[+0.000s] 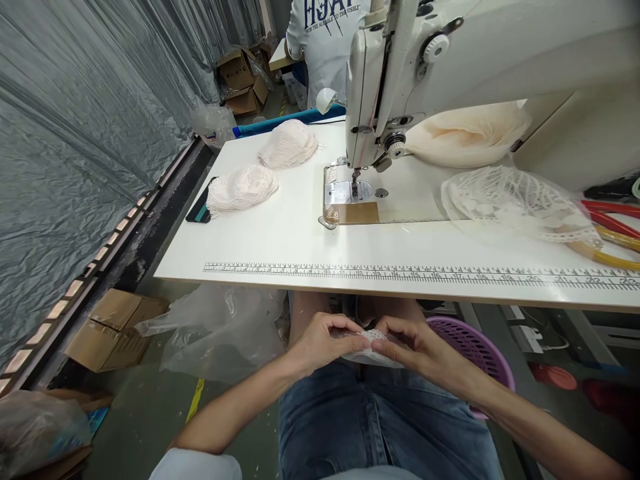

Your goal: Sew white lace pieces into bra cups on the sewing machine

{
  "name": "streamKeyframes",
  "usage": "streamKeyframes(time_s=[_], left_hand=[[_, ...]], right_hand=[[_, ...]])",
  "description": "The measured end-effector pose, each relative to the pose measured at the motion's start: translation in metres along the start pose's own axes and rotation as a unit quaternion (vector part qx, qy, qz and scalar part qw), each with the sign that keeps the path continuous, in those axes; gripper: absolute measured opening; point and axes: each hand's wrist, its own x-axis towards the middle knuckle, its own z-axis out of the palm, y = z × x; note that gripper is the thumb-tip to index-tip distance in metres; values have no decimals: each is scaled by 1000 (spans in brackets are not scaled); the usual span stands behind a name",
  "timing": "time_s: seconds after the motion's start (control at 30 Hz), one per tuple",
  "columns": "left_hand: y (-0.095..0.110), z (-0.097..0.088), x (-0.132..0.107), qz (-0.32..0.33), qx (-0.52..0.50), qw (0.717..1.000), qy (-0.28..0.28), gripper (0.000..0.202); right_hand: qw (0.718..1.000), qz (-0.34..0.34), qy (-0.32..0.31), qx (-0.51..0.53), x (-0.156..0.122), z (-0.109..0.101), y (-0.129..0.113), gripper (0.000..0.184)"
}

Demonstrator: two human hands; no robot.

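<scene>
Above my lap, just below the table's front edge, a piece of white lace fabric (372,337) is pinched between my two hands. My left hand (333,341) grips its left side with thumb and fingers. The other side is held by my right hand (407,341), fingers curled round it, so part of the lace is hidden. Up on the table stands a white sewing machine (373,100), its needle and presser foot (355,183) over the metal plate. Two pale lace pieces, one nearer (243,190) and one farther (289,143), lie to the left.
A ruler strip (400,273) runs along the table's front. White lace (520,203), cream fabric (465,137) and red-handled scissors (615,212) lie right. Below are a purple basket (475,340), plastic bag (225,330) and cardboard box (113,330). A person (325,50) sits beyond.
</scene>
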Motion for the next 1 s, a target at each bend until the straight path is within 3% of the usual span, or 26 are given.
streamKeyframes(time_s=[0.43,0.53,0.67,0.77,0.83,0.93,1.0], left_hand=[[9,-8,-5,-38,-53,998,3,27],[36,-17,-11,-6,-7,1000,4,23],[102,-46,-5,76,107,991,-4,23],[146,-73,28,145,196,969,-31,23],[161,-88,64,157,228,959,-56,24],[162,-100,120,132,285,947,-68,24],[155,-100,147,127,306,941,-62,22]], right_hand=[[997,33,-35,59,-2,-5,-1,40],[997,2,-32,75,-1,-6,-20,39],[997,-67,-6,30,14,-17,-61,40],[989,-116,45,-76,37,-38,-83,40],[966,-123,103,-204,54,-58,-85,36],[888,-122,205,-394,71,-90,-72,26],[847,-160,224,-454,75,-108,-62,24]])
